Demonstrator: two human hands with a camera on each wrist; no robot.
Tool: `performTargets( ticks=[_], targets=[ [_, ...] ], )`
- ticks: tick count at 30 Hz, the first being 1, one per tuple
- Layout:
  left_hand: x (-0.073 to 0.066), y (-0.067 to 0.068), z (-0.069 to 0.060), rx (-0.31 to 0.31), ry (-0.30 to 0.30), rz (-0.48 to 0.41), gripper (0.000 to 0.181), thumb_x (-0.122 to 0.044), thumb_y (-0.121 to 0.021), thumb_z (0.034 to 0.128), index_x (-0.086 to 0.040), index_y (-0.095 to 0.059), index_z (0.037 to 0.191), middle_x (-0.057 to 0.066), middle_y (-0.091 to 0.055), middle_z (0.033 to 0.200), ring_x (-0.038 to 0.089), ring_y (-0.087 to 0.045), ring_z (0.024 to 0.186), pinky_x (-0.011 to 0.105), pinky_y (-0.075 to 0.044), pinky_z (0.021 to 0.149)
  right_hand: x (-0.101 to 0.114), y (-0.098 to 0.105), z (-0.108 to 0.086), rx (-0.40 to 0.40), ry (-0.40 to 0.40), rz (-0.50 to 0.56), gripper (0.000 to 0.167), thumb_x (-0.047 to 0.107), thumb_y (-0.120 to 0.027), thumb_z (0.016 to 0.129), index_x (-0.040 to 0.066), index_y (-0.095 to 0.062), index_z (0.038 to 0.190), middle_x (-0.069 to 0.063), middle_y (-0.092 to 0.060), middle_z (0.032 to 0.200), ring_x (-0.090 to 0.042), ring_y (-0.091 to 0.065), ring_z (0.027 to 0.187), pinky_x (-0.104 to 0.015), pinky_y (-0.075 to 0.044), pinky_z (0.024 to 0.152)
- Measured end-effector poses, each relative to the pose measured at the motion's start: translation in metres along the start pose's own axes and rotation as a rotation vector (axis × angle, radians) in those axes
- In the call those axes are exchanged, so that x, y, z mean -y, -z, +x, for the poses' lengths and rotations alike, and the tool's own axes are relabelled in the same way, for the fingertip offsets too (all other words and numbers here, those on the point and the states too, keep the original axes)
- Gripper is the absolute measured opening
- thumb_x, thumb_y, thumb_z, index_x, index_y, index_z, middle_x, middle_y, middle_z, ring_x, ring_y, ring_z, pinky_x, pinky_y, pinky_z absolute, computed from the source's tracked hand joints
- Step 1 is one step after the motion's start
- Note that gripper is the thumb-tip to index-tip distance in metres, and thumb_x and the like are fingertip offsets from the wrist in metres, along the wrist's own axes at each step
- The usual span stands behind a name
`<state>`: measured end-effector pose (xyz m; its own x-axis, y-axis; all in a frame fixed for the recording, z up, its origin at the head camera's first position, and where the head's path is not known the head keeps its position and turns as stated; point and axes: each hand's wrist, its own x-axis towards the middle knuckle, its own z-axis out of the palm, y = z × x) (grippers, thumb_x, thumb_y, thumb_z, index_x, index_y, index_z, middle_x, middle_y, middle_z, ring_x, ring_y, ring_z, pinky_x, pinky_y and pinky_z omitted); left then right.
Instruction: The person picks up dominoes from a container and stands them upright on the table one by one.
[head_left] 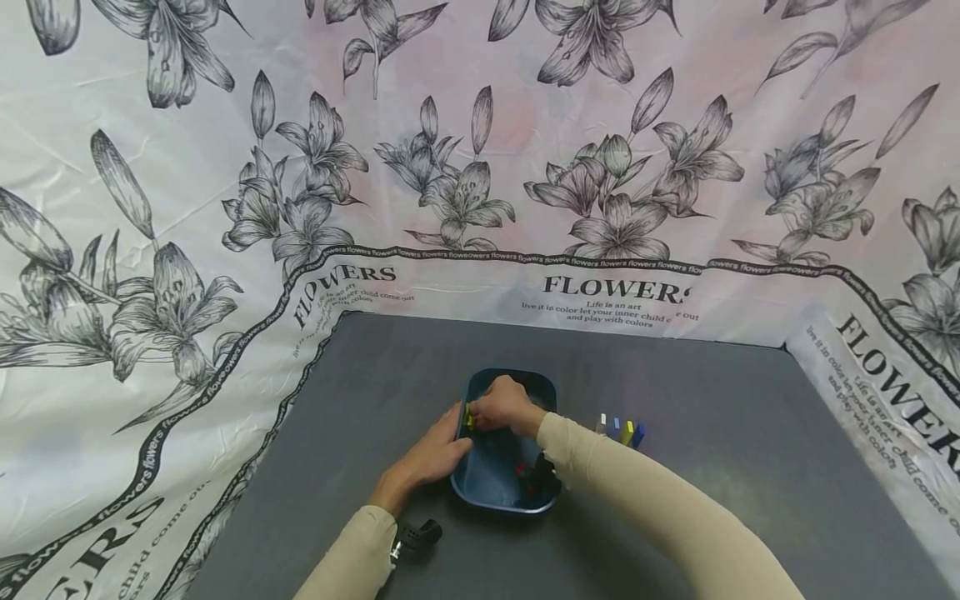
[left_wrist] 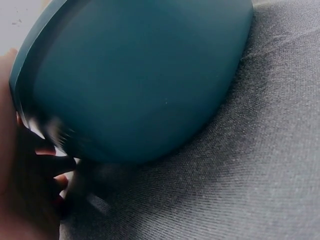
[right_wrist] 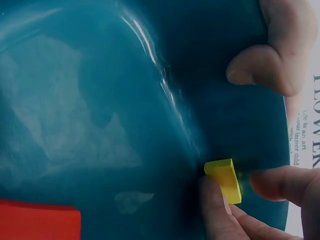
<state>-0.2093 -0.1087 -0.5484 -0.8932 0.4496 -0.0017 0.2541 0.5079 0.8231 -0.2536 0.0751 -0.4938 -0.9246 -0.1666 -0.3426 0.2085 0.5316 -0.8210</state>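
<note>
A blue tray (head_left: 495, 505) with raised walls lies between the hands. My left hand (head_left: 435, 448) grips its left rim, the thumb (right_wrist: 255, 65) inside the wall and the other fingers outside. Reaching into the tray is my right hand (head_left: 504, 406). In the right wrist view, a yellow block (right_wrist: 226, 180) sits by the tray wall between its fingertips. One finger touches the block; the thumb tip stands a small gap away from it. A red block (right_wrist: 37, 222) lies on the tray floor, part of it out of that view.
To the right of the tray several small blocks (head_left: 627, 432), white, blue and yellow, stand in a row on the dark grey table (head_left: 720, 392). Flower-printed cloth (head_left: 450, 183) hangs behind and beside the table. A black wrist device (head_left: 417, 537) is on the left arm.
</note>
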Motion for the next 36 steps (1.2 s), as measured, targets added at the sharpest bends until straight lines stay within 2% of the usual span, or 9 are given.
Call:
performTargets(
  ticks=[9,17,23,26,30,36],
  targets=[
    [0.001,-0.001,0.001,-0.018,-0.022,0.002,0.075,-0.017,-0.053,0.0958,-0.002,-0.036,0.167,0.021,-0.047,0.166,0.039,-0.043,0.154,0.061,-0.034,0.126,-0.001,-0.003,-0.007,0.010,-0.076,0.171,0.018,0.006,-0.075,0.096,-0.005,-0.075,0.111,-0.016,-0.078,0.101,-0.027,-0.082,0.094,-0.036,-0.066,0.086],
    [-0.001,-0.001,0.000,-0.007,0.006,-0.030,0.078,-0.017,-0.053,0.0973,-0.003,-0.031,0.170,0.022,-0.039,0.172,0.039,-0.038,0.159,0.063,-0.030,0.129,-0.006,-0.008,-0.012,-0.010,-0.046,0.192,0.020,0.005,-0.078,0.096,-0.003,-0.074,0.114,-0.016,-0.074,0.107,-0.023,-0.079,0.091,-0.036,-0.066,0.088],
    [0.000,-0.001,0.000,0.005,0.007,-0.022,0.078,-0.018,-0.052,0.0989,-0.003,-0.028,0.172,0.023,-0.035,0.175,0.041,-0.034,0.162,0.065,-0.027,0.130,-0.006,-0.005,-0.011,0.023,-0.029,0.198,0.024,0.004,-0.079,0.095,-0.005,-0.074,0.117,-0.017,-0.075,0.108,-0.023,-0.081,0.091,-0.037,-0.066,0.087],
    [0.001,0.000,-0.001,0.015,0.006,-0.022,0.078,-0.017,-0.052,0.1002,-0.002,-0.026,0.172,0.024,-0.032,0.177,0.043,-0.030,0.163,0.067,-0.025,0.130,-0.003,0.000,-0.014,0.043,-0.005,0.166,0.021,0.005,-0.079,0.094,-0.003,-0.077,0.114,-0.016,-0.076,0.107,-0.022,-0.080,0.090,-0.038,-0.066,0.088],
    [0.002,-0.001,-0.001,0.011,-0.023,-0.022,0.079,-0.017,-0.052,0.0996,0.000,-0.026,0.172,0.026,-0.033,0.176,0.046,-0.032,0.161,0.069,-0.026,0.128,0.003,0.011,-0.018,0.078,0.046,0.128,0.019,0.005,-0.078,0.093,0.000,-0.078,0.111,-0.014,-0.076,0.107,-0.022,-0.078,0.090,-0.039,-0.066,0.090],
    [0.001,-0.002,0.000,0.009,-0.053,-0.034,0.080,-0.016,-0.052,0.0981,-0.002,-0.025,0.173,0.024,-0.033,0.176,0.045,-0.033,0.161,0.069,-0.028,0.127,0.012,0.033,-0.032,0.169,0.185,0.108,0.026,0.005,-0.076,0.096,-0.005,-0.074,0.120,-0.014,-0.076,0.108,-0.022,-0.078,0.094,-0.044,-0.064,0.096]
  ],
)
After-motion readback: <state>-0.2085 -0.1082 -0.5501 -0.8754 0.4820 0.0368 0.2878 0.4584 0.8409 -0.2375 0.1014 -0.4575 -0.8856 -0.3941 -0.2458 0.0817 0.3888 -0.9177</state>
